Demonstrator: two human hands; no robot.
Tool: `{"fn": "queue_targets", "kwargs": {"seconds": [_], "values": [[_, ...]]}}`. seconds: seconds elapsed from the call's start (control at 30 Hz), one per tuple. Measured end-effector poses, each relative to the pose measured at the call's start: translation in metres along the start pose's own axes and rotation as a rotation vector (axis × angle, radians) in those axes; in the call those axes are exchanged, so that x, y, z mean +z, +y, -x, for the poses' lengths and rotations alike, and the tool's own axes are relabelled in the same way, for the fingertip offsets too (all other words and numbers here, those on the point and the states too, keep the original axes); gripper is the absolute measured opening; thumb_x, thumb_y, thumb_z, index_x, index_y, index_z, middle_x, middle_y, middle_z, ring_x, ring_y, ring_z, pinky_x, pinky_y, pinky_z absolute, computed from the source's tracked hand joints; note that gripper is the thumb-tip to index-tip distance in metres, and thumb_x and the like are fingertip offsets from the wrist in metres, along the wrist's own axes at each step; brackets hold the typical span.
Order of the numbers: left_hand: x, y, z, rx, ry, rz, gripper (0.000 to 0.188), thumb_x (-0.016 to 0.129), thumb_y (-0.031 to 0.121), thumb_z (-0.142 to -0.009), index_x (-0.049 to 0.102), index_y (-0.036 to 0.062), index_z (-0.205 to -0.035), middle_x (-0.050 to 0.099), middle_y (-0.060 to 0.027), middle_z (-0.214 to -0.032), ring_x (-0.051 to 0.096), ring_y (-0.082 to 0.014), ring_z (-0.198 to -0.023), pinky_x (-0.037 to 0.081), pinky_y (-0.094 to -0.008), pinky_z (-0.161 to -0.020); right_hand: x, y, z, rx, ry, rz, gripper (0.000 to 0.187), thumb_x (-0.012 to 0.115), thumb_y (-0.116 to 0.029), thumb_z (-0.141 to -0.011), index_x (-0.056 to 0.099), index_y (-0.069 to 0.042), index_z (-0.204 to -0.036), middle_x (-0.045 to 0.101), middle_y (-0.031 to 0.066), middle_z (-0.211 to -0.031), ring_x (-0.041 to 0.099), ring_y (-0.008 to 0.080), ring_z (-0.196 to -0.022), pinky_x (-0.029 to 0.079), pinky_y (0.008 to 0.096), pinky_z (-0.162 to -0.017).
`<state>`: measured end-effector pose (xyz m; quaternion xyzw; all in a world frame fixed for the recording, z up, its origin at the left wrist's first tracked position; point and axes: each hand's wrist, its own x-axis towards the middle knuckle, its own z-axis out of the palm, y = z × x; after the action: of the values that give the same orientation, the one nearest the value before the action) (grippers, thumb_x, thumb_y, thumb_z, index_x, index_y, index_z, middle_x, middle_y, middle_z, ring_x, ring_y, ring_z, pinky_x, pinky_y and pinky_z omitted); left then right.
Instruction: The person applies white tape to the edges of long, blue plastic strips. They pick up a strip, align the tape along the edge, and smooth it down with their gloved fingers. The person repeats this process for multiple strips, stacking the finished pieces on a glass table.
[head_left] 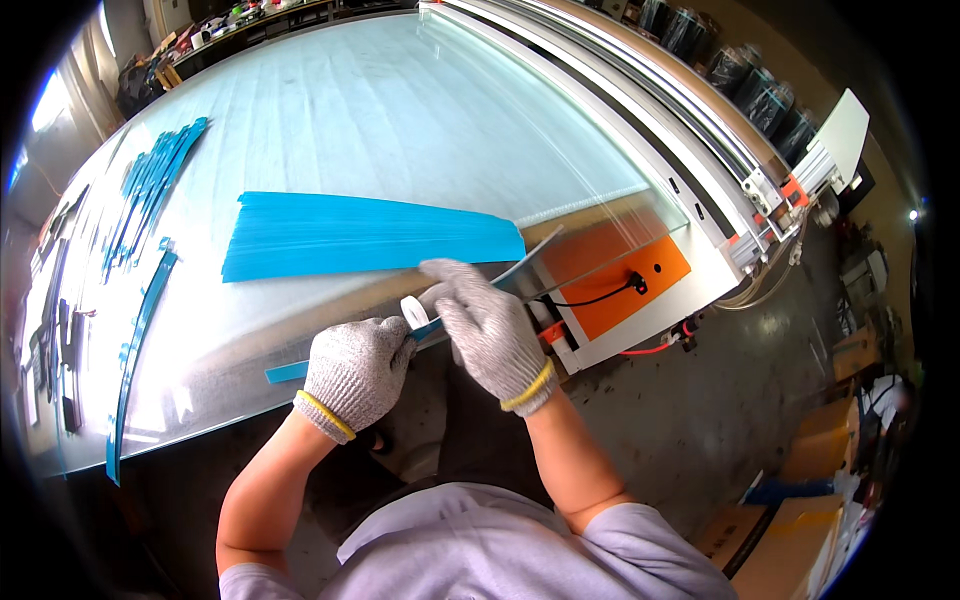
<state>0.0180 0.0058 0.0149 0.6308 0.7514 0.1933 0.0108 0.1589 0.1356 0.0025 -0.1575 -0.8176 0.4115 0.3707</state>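
My left hand (357, 372), in a grey knit glove with a yellow cuff, is closed around a narrow blue strip (287, 373). One end of the strip sticks out to the left of the fist. My right hand (490, 325), gloved alike, is bent over the same strip, whose greyish far end rises past its fingers to the upper right. A small white ring, like a tape roll (414, 312), sits between the two hands, against the strip; which fingers hold it is hidden. Just beyond lies a broad fanned stack of blue strips (370, 238).
A large glass-topped table (450, 110) spreads ahead. Loose blue strips (165, 175) and a longer strip bundle (140, 345) lie at the left. At right are an orange panel (615, 275) with a black cable and a white machine rail (640, 130). Cardboard (800, 530) stands lower right.
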Motion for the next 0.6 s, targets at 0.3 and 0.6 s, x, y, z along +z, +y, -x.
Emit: {"fn": "queue_targets", "kwargs": {"seconds": [0.3, 0.6], "values": [[-0.002, -0.006, 0.001, -0.034, 0.009, 0.011, 0.021, 0.064, 0.024, -0.092, 0.07, 0.0038, -0.095, 0.07, -0.0188, -0.079, 0.069, -0.0397, -0.074, 0.054, -0.05, -0.068, -0.014, -0.029, -0.024, 0.494, -0.2, -0.895, 0.031, 0.048, -0.011, -0.104, 0.059, 0.0, -0.13, 0.072, 0.009, -0.098, 0.054, 0.0069, -0.052, 0.043, 0.0205, -0.047], [-0.027, -0.025, -0.012, -0.389, -0.193, 0.805, 0.024, 0.061, 0.017, -0.099, 0.069, -0.0052, -0.094, 0.064, -0.0109, -0.069, 0.057, -0.0145, -0.061, 0.048, -0.0322, -0.06, -0.013, -0.017, 0.024, 0.524, -0.167, -0.825, 0.008, 0.059, -0.01, -0.103, 0.057, -0.003, -0.107, 0.069, 0.0065, -0.092, 0.058, 0.0079, -0.054, 0.046, 0.0209, -0.049]]}}
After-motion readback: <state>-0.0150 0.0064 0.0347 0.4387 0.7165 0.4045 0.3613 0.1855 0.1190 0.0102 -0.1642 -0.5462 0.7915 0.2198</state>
